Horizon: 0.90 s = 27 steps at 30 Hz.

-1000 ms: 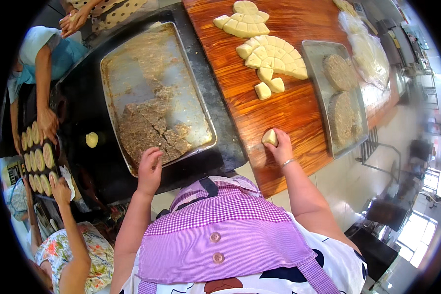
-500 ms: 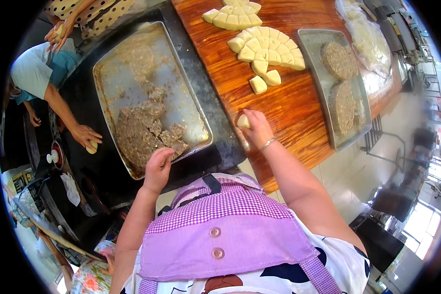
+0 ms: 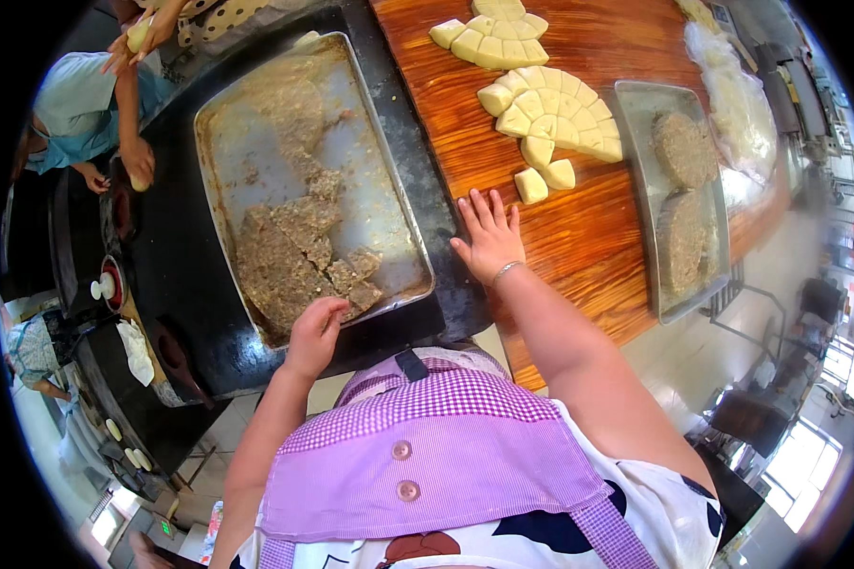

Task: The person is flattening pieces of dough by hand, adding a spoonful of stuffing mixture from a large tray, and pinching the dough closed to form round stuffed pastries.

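My right hand [image 3: 491, 235] lies palm down at the left edge of the wooden table [image 3: 579, 270], fingers spread. Whatever may be beneath its palm is hidden. Just beyond its fingertips are two loose dough pieces [image 3: 531, 187], near a fan of cut pale dough [image 3: 555, 109]. At the near edge of the large metal pan [image 3: 361, 142], my left hand [image 3: 315, 334] is closed with curled fingers. What it holds, if anything, I cannot make out. Beside it in the pan is a brown, crumbly filling mass [image 3: 285, 248], broken into chunks.
A smaller metal tray [image 3: 647, 232] with two round brown patties [image 3: 685, 152] stands at the right. Clear plastic sheeting [image 3: 730, 104] lies beyond it. Across the black worktop [image 3: 185, 294], a co-worker's hand [image 3: 137, 159] holds a dough piece; another person's hands [image 3: 147, 33] hold one farther back.
My right hand has gone from gripping a dough piece to lying flat with fingers spread; that piece no longer shows. The co-worker's hand has drawn back from the pan. The whole view has shifted slightly.
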Each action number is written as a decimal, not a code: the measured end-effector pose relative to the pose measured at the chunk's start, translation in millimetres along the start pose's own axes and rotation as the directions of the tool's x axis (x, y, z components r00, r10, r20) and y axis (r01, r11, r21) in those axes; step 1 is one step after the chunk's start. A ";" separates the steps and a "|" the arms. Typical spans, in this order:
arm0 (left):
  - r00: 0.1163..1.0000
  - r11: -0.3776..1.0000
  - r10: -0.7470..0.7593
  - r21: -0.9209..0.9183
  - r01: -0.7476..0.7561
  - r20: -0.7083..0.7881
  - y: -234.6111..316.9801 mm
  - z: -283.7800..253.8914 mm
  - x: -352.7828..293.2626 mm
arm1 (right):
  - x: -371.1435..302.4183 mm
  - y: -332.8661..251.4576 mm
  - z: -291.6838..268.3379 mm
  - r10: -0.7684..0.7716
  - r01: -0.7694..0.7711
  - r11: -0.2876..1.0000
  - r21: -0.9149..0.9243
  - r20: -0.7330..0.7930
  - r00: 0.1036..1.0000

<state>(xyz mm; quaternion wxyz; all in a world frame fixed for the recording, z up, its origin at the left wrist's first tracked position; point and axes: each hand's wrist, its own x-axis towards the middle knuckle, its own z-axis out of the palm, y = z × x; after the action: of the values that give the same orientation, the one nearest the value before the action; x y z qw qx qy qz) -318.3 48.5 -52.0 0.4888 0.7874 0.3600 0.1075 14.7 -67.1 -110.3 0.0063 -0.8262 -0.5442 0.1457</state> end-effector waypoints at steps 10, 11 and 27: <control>0.997 0.999 -0.053 -0.004 0.053 -0.048 -21.9 -6.4 -14.6 | -15.5 -11.4 10.2 0.041 -0.041 0.999 -0.032 -0.024 0.999; 0.999 0.999 -0.043 0.012 0.043 -0.020 -26.1 -3.5 -18.9 | -14.3 -11.2 14.9 0.043 -0.045 0.998 -0.051 -0.047 0.998; 0.990 0.999 -0.021 -0.032 0.026 0.138 1.8 10.7 -9.2 | -77.7 10.4 17.1 0.517 -0.301 0.801 0.517 -0.345 0.783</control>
<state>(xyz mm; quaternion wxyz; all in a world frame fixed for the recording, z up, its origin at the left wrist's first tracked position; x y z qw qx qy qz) -318.5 34.4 -54.1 0.5266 0.7804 0.3328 0.0533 -8.6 -143.9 -110.3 0.2892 -0.9133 -0.2811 0.0561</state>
